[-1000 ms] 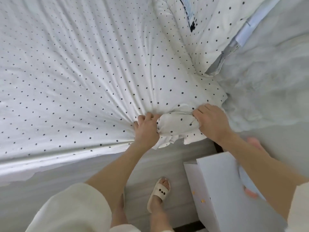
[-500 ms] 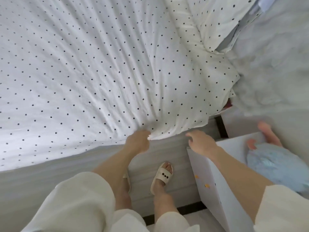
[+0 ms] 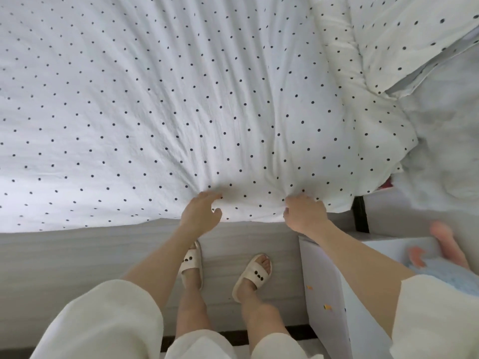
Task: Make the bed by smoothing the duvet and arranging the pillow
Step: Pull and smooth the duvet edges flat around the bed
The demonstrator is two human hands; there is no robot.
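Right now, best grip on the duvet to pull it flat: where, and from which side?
Grip the duvet along its near hem, from the bedside. The creases fan out from where the left hand and right hand pinch that edge, so probably spread the hands wider along it and pull toward the body.

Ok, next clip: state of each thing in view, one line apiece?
duvet: spread over the bed, creases fanning from the near edge.
left hand: pinching the duvet edge.
right hand: gripping the duvet edge.
pillow: lying at the bed's far right corner.
white box: standing beside the bed.
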